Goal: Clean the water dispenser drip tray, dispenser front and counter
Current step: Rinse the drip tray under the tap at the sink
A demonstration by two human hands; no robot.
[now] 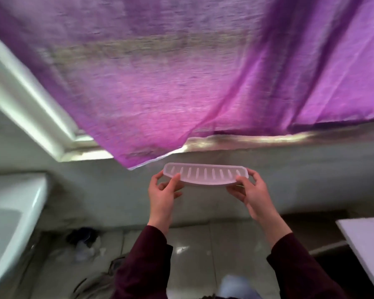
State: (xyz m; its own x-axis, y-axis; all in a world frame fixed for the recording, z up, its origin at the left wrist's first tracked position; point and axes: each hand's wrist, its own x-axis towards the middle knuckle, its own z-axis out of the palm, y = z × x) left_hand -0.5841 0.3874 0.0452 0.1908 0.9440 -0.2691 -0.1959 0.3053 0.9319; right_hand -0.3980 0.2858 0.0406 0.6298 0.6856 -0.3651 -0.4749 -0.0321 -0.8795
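Held mid-frame only by its ends, the tray is pinched by the curled fingers of the left hand and right hand, so it could slip and drop to the floor.

We hold the drip tray level in the air with both hands; our left hand pinches its left end, our right hand its right end; a purple curtain hangs above it; a white sink stands at left; dark sleeves cover our forearms.
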